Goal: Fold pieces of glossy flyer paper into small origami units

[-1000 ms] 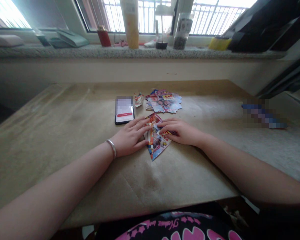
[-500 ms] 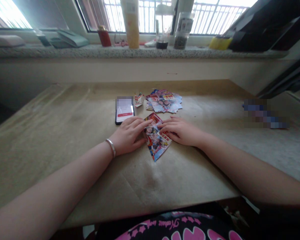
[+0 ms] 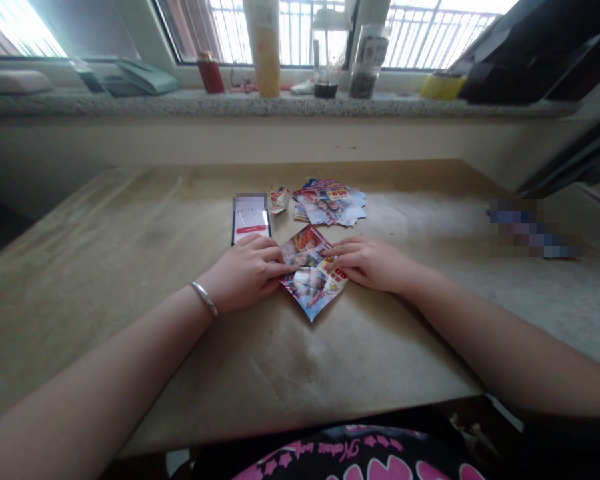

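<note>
A colourful printed paper sheet (image 3: 311,275), folded into a diamond shape, lies on the brown paper-covered table (image 3: 130,267) in front of me. My left hand (image 3: 245,272), with a silver bracelet on the wrist, presses its curled fingers on the sheet's left edge. My right hand (image 3: 370,261) rests on the sheet's right edge with fingers bent and pinching the paper. Both hands touch the same sheet.
A phone (image 3: 251,221) with a lit screen lies just beyond my left hand. A small folded paper piece (image 3: 279,199) and a stack of printed sheets (image 3: 330,203) lie behind. A blurred blue object (image 3: 533,227) is at right. Bottles and jars (image 3: 265,47) stand on the windowsill.
The sheet has been unfolded wider, from a narrow folded form to a broader diamond. My left hand drew its fingers in and slid slightly left; the right hand shifted a little.
</note>
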The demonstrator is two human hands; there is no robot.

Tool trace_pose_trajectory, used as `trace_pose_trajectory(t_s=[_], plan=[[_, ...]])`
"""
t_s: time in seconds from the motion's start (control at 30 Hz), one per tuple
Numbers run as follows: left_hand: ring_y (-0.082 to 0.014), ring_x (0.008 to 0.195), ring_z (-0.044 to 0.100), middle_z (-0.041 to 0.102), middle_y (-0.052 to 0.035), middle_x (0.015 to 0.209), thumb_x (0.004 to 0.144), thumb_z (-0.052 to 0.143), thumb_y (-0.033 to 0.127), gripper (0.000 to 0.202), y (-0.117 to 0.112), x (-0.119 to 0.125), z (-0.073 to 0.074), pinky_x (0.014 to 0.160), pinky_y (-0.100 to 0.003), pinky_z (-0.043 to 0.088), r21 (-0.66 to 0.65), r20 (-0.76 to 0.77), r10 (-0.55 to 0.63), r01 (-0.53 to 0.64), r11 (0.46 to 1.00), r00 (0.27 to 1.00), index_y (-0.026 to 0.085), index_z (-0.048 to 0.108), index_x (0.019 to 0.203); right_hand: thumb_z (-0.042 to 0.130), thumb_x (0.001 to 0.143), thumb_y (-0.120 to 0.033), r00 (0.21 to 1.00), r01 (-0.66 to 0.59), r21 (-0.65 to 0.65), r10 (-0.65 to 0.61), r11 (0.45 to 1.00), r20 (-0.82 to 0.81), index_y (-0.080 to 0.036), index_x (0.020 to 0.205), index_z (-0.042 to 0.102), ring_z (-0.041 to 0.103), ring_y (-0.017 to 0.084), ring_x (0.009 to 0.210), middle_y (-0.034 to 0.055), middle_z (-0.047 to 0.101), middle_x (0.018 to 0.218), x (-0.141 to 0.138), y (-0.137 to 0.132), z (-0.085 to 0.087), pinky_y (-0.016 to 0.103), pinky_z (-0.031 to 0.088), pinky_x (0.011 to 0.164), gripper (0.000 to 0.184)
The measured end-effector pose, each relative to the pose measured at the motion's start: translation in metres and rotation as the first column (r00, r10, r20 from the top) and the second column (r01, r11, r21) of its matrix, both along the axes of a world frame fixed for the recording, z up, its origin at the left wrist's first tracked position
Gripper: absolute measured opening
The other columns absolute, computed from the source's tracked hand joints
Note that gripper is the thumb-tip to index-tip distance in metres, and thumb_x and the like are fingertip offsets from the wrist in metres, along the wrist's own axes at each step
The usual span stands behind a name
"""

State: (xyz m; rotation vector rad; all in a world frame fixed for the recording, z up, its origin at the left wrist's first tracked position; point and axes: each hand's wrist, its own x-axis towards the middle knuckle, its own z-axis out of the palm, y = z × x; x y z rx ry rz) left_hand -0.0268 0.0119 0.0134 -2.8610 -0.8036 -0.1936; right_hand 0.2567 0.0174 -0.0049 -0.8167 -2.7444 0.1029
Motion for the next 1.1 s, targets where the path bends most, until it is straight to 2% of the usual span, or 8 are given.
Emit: trace_pose_trajectory(t_s=[0.2, 0.3, 0.43, 0.6, 0.73, 0.93, 1.1], plan=[[-0.0173, 0.076, 0.056, 0.063, -0.0048, 0.085, 0.092, 0.044, 0.034, 0.03, 0.0, -0.006, 0.006, 0.07, -0.029, 0.042, -0.016, -0.131, 0.059, -0.062, 0.998, 0.99, 0.029, 0.068, 0.109, 0.049, 0.088, -0.02, 1.0, 0.015, -0.025, -0.014, 1.0, 0.028, -0.024, 0.099, 0.072, 0.062, 0.02, 0.1, 0.0028, 0.069, 0.113, 0.003, -0.007, 0.011, 0.034, 0.05, 0.087, 0.026], [-0.0166, 0.075, 0.057, 0.063, -0.0048, 0.084, 0.094, 0.041, 0.033, 0.032, 0.001, -0.007, 0.009, 0.064, -0.027, 0.041, -0.052, -0.161, 0.07, -0.079, 0.996, 0.984, 0.028, 0.07, 0.105, 0.055, 0.087, -0.03, 1.0, 0.015, -0.053, -0.013, 0.998, 0.028, -0.023, 0.099, 0.072, 0.062, 0.02, 0.099, 0.005, 0.069, 0.112, 0.006, -0.008, 0.015, 0.035, 0.05, 0.086, 0.023], [-0.0168, 0.076, 0.058, 0.064, -0.0048, 0.086, 0.093, 0.042, 0.033, 0.031, -0.002, -0.005, 0.011, 0.063, -0.026, 0.041, -0.066, -0.183, 0.151, -0.165, 0.984, 0.972, 0.027, 0.071, 0.101, 0.06, 0.083, -0.043, 0.999, 0.0, -0.073, 0.004, 0.997, 0.052, -0.021, 0.098, 0.072, 0.062, 0.022, 0.101, 0.0068, 0.068, 0.113, 0.009, -0.008, 0.017, 0.036, 0.049, 0.087, 0.03], [-0.0182, 0.074, 0.06, 0.065, -0.005, 0.087, 0.092, 0.04, 0.036, 0.035, -0.005, -0.006, 0.011, 0.061, -0.028, 0.041, -0.068, -0.213, 0.311, -0.332, 0.941, 0.926, 0.025, 0.073, 0.094, 0.058, 0.083, -0.033, 0.998, 0.032, -0.061, -0.028, 0.998, 0.062, -0.022, 0.094, 0.073, 0.063, 0.02, 0.096, 0.0048, 0.07, 0.109, 0.009, -0.007, 0.016, 0.034, 0.048, 0.084, 0.022], [-0.0187, 0.08, 0.061, 0.066, -0.003, 0.091, 0.09, 0.04, 0.038, 0.035, -0.004, -0.005, 0.011, 0.061, -0.027, 0.041, -0.098, -0.188, 0.376, -0.398, 0.912, 0.907, 0.027, 0.073, 0.091, 0.055, 0.082, -0.022, 0.992, 0.11, -0.066, -0.106, 0.992, 0.067, -0.022, 0.087, 0.073, 0.065, 0.017, 0.087, 0.0027, 0.071, 0.099, 0.01, -0.007, 0.015, 0.029, 0.047, 0.077, 0.019], [-0.018, 0.079, 0.061, 0.066, -0.0016, 0.089, 0.088, 0.039, 0.041, 0.036, -0.006, 0.001, 0.012, 0.059, -0.026, 0.039, -0.129, -0.167, 0.495, -0.517, 0.846, 0.853, 0.027, 0.073, 0.086, 0.051, 0.082, -0.025, 0.959, 0.275, -0.076, -0.269, 0.958, 0.085, -0.019, 0.078, 0.068, 0.061, 0.015, 0.076, 0.0045, 0.068, 0.09, 0.008, -0.007, 0.013, 0.025, 0.041, 0.065, 0.018], [-0.0188, 0.077, 0.06, 0.067, -0.0023, 0.083, 0.087, 0.04, 0.048, 0.038, -0.004, 0.002, 0.002, 0.061, -0.027, 0.039, -0.153, -0.031, 0.568, -0.565, 0.811, 0.823, 0.025, 0.07, 0.085, 0.047, 0.082, -0.026, 0.91, 0.404, -0.091, -0.389, 0.91, 0.143, -0.017, 0.073, 0.06, 0.054, 0.014, 0.069, 0.0058, 0.061, 0.085, -0.002, -0.006, 0.01, 0.025, 0.035, 0.059, 0.017]])
